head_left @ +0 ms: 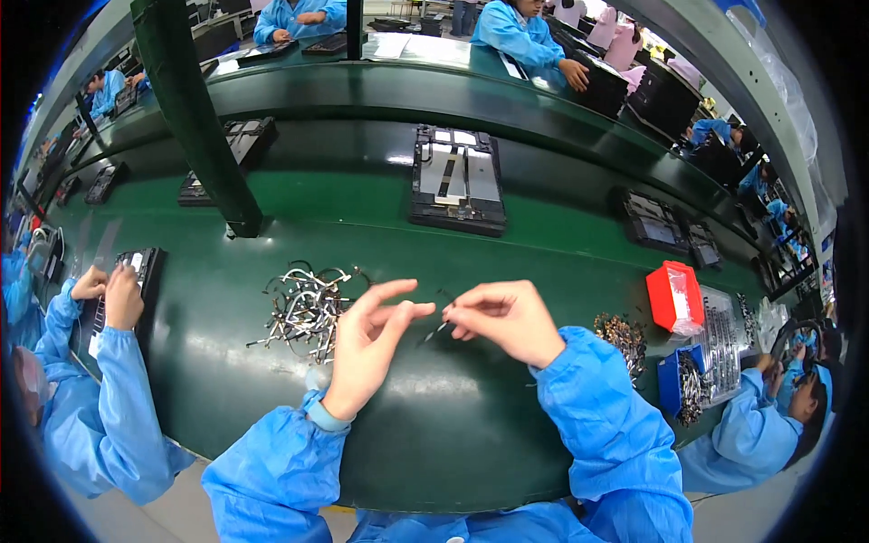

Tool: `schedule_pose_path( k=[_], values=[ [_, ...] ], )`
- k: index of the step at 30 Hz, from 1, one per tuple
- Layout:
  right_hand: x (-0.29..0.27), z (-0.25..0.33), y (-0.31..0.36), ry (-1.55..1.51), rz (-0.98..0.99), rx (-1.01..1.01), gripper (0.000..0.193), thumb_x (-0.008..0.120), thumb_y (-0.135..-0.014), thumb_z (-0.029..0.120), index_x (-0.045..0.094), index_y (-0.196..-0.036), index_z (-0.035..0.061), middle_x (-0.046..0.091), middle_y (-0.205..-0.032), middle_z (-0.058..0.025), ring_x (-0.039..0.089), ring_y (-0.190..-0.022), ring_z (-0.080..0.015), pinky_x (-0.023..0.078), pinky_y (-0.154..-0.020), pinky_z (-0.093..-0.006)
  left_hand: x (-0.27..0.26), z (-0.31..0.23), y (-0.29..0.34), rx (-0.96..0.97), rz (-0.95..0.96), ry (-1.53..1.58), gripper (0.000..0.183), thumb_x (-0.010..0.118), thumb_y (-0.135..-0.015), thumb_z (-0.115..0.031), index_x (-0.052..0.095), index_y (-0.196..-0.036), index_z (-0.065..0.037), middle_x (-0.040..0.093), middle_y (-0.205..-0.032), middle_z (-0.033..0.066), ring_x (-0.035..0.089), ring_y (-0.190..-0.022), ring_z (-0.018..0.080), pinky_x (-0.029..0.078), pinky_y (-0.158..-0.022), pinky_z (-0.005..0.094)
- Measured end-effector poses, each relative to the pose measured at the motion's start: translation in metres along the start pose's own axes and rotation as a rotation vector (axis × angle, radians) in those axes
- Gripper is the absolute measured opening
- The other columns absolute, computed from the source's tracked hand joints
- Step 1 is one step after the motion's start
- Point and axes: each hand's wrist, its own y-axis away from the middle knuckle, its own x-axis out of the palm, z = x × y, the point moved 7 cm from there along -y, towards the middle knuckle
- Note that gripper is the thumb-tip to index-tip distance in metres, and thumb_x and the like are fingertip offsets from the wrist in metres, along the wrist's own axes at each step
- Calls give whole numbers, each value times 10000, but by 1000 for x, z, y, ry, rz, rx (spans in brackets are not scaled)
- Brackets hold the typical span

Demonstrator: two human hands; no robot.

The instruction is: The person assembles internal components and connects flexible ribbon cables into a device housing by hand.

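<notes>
Over the green table (453, 398), my right hand (507, 319) pinches a thin, short flex cable (435, 333) with a dark end and a pale end. Facing it, my left hand (373, 337) has its thumb and forefinger apart and holds nothing; its fingertips stop just short of the right hand's. A pale wrist strap (326, 414) circles my left wrist. Beside my left hand lies a tangled pile of black, white and silver flex cables (303, 312).
At right are a heap of small copper-coloured parts (621, 339), a red bin (674, 297), a filled blue bin (671, 382) and clear trays (720, 344). Device housings, one of them central (458, 204), lie farther back. A green post (204, 136) rises at left. Co-workers sit on both sides.
</notes>
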Motion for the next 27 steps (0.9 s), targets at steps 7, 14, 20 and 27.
schedule_pose_path(
  k=[7,14,20,27],
  values=[
    [-18,10,9,146,-19,76,141,654,-907,78,682,-981,-39,703,-876,-91,675,-731,-132,574,-672,-258,38,19,29,-356,404,96,316,517,-987,-100,548,-1254,66,693,-1046,170,674,-990,206,540,-895,305],
    [20,65,59,791,-192,-649,270,740,-771,32,695,-1037,22,675,-986,-121,651,-872,-266,546,-737,-328,42,8,32,-285,351,176,244,568,-953,-56,625,-1156,67,711,-988,158,686,-955,191,564,-849,302],
    [19,45,62,513,-99,-473,124,720,-807,30,723,-924,-11,717,-947,-141,697,-844,-253,554,-748,-339,45,-20,34,64,318,-242,212,611,-912,-31,654,-1108,37,717,-944,166,712,-873,198,583,-767,301],
    [13,67,71,908,-262,-684,146,732,-773,18,717,-917,-2,717,-917,-128,697,-830,-261,552,-733,-334,44,2,38,-101,319,-109,375,539,-870,16,557,-1244,2,714,-837,118,720,-815,214,571,-717,294]
  ],
)
